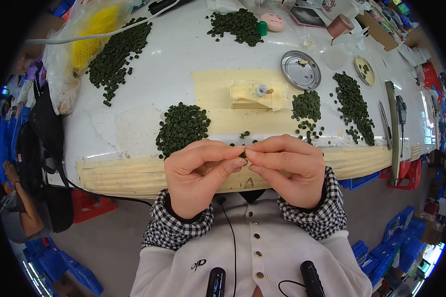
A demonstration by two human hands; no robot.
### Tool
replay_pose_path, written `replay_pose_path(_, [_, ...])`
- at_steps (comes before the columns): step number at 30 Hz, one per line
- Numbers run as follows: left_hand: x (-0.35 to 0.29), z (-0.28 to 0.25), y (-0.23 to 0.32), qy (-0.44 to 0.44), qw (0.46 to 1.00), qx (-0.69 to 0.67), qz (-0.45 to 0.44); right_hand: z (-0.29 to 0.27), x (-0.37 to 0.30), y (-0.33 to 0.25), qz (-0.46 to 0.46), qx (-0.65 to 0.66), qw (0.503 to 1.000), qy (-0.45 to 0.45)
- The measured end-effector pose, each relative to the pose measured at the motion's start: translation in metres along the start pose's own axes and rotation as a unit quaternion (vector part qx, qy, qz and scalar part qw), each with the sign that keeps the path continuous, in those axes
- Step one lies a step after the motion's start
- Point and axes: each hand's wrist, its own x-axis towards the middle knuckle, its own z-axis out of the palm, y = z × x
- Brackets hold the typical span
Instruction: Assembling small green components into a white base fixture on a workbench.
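Observation:
Close to the table's front edge, my left hand [195,173] and my right hand [293,171] meet at the fingertips. Both pinch one small dark green round piece [243,154], mostly covered by the fingers. Just beyond the left hand lies a heap of similar green pieces [183,127], disc-like with raised rims. A few loose pieces [245,134] lie right past the fingertips. Farther off stands a small block wrapped in cream tape [250,101], with a pale metal fitting and a brown tip on top. Past my right hand is a smaller green pile [306,105].
More green heaps lie at far left [116,59], far middle [238,25] and right [354,109]. A round metal tin lid [292,74] holds small bits. Tweezers [385,123] lie at right. A white cable [99,36] crosses the far left. Another person [22,208] sits at left.

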Motion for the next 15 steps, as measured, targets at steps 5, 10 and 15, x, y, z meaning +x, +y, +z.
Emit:
replay_pose_path(5, [0.0019, -0.0003, -0.0013, -0.006, 1.0, -0.012, 0.023, 0.0004, -0.0006, -0.0012, 0.01, 0.003, 1.0, 0.01])
replay_pose_path(10, [0.0, 0.0074, 0.0037, 0.037, 0.998, -0.056, -0.002, 0.0016, -0.0006, -0.0029, 0.027, -0.002, 1.0, 0.006])
replay_pose_path(15, [0.0009, 0.0, -0.0041, 0.001, 0.999, -0.036, 0.039, 0.0002, -0.0006, -0.0033, 0.029, 0.006, 1.0, -0.007])
